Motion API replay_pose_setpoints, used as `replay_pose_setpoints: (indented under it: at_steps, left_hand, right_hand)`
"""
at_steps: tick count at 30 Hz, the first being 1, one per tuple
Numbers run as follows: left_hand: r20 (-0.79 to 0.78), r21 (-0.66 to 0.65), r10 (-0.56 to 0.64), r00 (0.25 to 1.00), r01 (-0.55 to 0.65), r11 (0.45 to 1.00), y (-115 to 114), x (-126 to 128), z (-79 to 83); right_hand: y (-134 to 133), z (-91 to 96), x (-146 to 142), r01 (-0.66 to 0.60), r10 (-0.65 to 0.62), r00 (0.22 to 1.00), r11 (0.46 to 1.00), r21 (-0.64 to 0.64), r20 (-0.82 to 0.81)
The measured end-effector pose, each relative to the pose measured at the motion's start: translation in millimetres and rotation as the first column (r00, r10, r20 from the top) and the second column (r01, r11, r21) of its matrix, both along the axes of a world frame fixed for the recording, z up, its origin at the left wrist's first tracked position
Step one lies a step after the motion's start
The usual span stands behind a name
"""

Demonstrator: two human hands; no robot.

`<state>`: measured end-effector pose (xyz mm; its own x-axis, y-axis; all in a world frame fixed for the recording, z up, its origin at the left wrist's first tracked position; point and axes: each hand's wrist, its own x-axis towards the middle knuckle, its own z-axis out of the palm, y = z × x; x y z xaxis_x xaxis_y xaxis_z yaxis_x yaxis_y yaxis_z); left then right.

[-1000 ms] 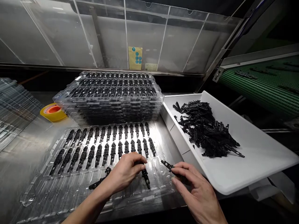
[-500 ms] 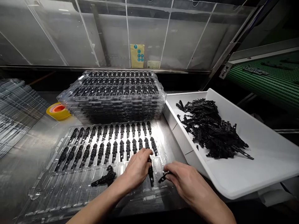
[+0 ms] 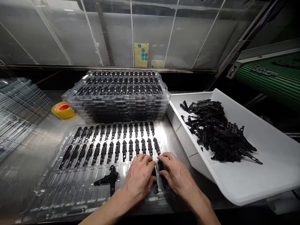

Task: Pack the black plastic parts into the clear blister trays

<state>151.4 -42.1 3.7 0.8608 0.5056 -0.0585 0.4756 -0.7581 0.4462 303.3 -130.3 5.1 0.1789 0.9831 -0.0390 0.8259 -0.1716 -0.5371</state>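
A clear blister tray (image 3: pixel 70 190) lies on the steel bench, its two far rows filled with black plastic parts (image 3: pixel 117 150). My left hand (image 3: pixel 140 178) and my right hand (image 3: pixel 177 176) rest side by side on the tray's near right corner, fingers curled down onto black parts (image 3: pixel 155 187) in the near-row pockets. Only slivers of those parts show between the fingers. Two loose black parts (image 3: pixel 109 178) lie crossed on the tray left of my left hand.
A stack of filled clear trays (image 3: pixel 117 93) stands behind. A white bin (image 3: pixel 257 181) at the right holds a heap of loose black parts (image 3: pixel 217 131). Yellow tape roll (image 3: pixel 62 109) and empty trays (image 3: pixel 18 109) sit at the left. A green conveyor (image 3: pixel 276 78) runs at the far right.
My right hand carried a black part leftward from the tray's edge onto the near-row pockets. Both hands have come together over the corner. The view shifted slightly left.
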Motion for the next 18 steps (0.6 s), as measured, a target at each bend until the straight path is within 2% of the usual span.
replay_pose_setpoints:
  at_steps: [9, 12, 16, 18]
  left_hand:
    - [-0.052, 0.025, -0.071, 0.996, 0.073, 0.997, -10, -5, 4.0]
    - [-0.029, 0.020, -0.041, 0.999, 0.041, 0.999, -10, -4, 5.6]
    - [0.036, 0.110, 0.048, 0.998, -0.052, 0.993, 6, 6, 3.6]
    - [0.014, 0.171, 0.045, 0.999, -0.047, 0.984, 20, 15, 2.6]
  right_hand:
    - [-17, -2.0, -2, -0.073, 0.074, 0.997, 0.995, 0.074, -0.011]
    - [-19, -1.5, -1, -0.082, 0.082, 0.997, 0.992, 0.094, 0.003]
    - [-21, -4.0, -1, -0.082, 0.078, 0.996, 0.990, 0.113, 0.041]
    - [-23, -6.6, 0, -0.080, 0.073, 0.995, 0.989, 0.126, 0.061]
